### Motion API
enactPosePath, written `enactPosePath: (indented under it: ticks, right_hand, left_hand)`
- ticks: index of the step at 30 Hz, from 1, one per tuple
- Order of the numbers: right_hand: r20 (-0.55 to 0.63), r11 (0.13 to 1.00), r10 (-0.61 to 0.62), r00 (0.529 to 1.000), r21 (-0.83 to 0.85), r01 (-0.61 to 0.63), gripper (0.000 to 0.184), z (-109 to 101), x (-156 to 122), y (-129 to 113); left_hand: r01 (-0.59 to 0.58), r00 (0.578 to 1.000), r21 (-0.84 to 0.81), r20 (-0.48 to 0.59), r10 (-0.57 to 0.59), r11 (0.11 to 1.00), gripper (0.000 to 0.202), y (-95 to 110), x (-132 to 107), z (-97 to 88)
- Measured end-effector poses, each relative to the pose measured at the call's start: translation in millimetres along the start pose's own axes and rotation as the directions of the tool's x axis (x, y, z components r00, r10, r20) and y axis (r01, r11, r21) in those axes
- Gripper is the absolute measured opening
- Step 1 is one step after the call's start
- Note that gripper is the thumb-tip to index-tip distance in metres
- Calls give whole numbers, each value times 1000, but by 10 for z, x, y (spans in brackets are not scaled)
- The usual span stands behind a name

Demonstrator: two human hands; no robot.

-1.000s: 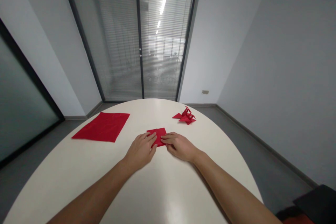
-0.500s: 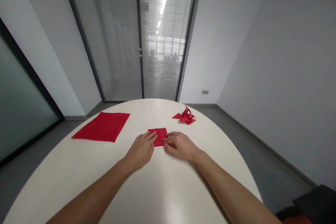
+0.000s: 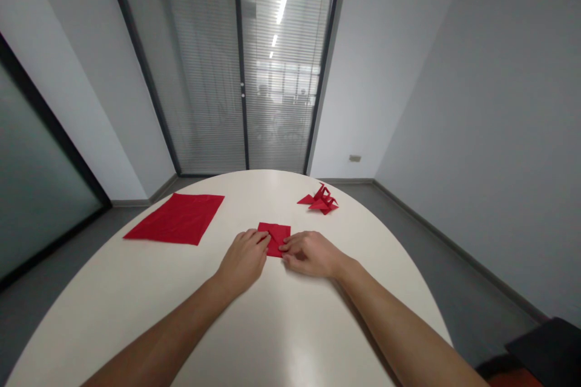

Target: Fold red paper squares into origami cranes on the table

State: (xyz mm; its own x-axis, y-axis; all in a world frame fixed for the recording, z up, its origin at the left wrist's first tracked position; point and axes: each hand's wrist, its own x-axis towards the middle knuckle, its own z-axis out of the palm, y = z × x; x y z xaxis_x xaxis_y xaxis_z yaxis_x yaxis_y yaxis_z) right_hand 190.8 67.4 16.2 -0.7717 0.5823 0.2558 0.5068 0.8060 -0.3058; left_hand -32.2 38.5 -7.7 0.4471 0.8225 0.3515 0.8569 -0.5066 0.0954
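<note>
A small folded square of red origami paper (image 3: 278, 231) lies on the table in front of me, a slanting crease or flap edge showing on its top. My left hand (image 3: 245, 253) is at its left edge, fingers bent and closed on the paper there. From the right, my right hand (image 3: 311, 253) grips the lower right edge between thumb and fingers. The fingertips hide parts of both sides. Behind my right hand sit red folded paper cranes (image 3: 321, 201), overlapping so that I cannot tell them apart.
A larger red sheet (image 3: 177, 219) lies flat at the left of the round white table (image 3: 290, 314). Beyond the table's far edge stands a glass partition with blinds (image 3: 204, 103). A dark chair-like object (image 3: 544, 351) is at the lower right.
The folded square has turned slightly and shifted a little right and nearer. A diagonal flap edge now shows on it. My left fingers have drawn back towards its edge and curled more.
</note>
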Motion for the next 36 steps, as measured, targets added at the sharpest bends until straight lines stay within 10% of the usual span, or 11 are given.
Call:
enactPosePath:
  ticks: [10, 17, 36]
  right_hand:
    - [42, 998, -25, 999, -57, 27, 26, -107, -2, -30]
    - [-103, 960, 191, 976, 228, -164, 29, 41, 4, 37]
    - [-142, 991, 17, 990, 136, 2, 53, 135, 38, 63]
  left_hand:
    - [-6, 1000, 15, -10, 6, 1000, 34, 88, -17, -24]
    - [-24, 999, -35, -41, 22, 999, 34, 68, -22, -11]
    - [85, 994, -207, -45, -96, 975, 41, 21, -34, 90]
